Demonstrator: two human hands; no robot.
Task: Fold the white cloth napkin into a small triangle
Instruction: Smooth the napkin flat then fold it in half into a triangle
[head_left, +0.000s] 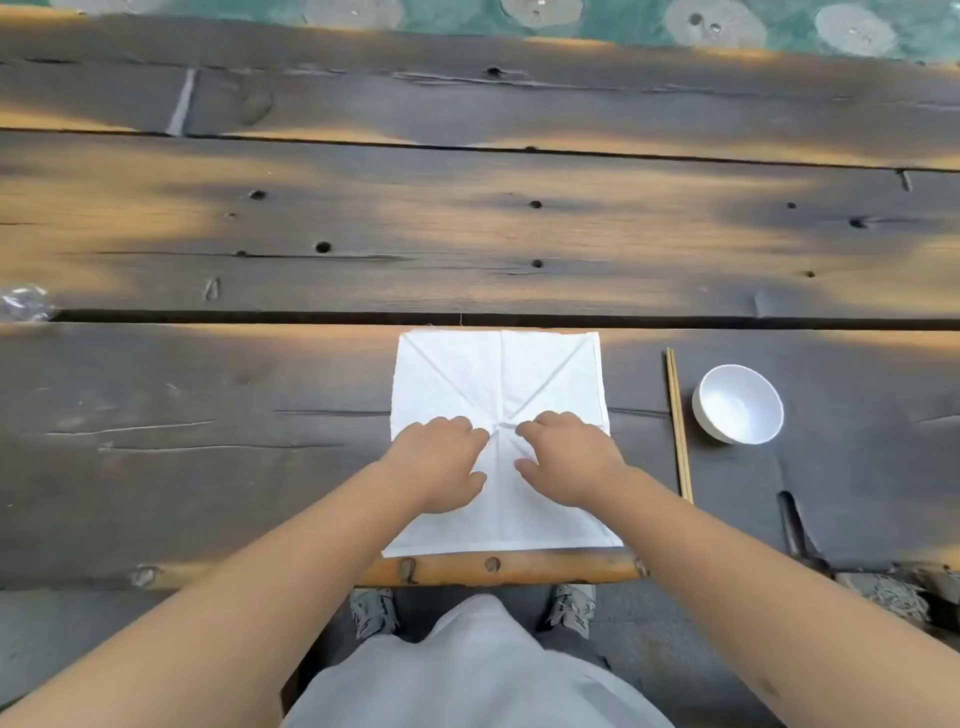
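Resting on the napkin (498, 384), both hands sit side by side near its middle, lower centre of the frame. Left hand (439, 465) lies palm down, fingers loosely bent, tips on the cloth just left of the point where the creases meet. Right hand (569, 460) mirrors it, fingertips just right of that point. Thumbs of both hands point inward, close but apart. Cloth bunches slightly between the fingertips; cannot tell if either hand is pinching it or only pressing down.

Napkin is spread flat as a square on the table (208, 467), its near edge just beside the table's front edge. Crease lines run from the upper corners and the top middle down to the centre. No fold is made yet.

Chopsticks (678, 421), a pair lying together, sit right of the napkin, running toward and away from the person, apart from the cloth. White bowl (737, 405) stands upright just right of them, not touching.

Clear crumpled plastic (23, 301) lies at the far left edge of the frame. Shoes (571, 608) and pale trousers (467, 675) show below the table edge, bottom centre.
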